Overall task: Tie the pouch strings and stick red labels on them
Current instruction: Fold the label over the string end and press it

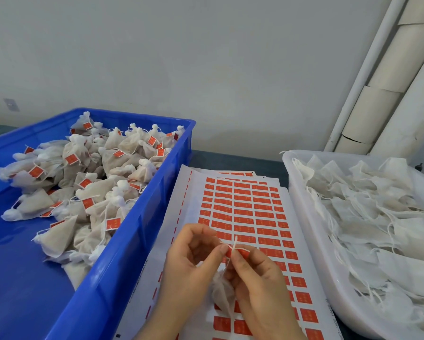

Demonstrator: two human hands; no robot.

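Head camera — angled forward-down, apparently close above the table (pixel 230 159).

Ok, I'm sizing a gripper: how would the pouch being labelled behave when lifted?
Probably floppy: the pouch sags in soft folds under the left hand and right hand. Likely light, as fingertip pinches on its string seem enough. It should slump, not roll, like those in the blue crate.
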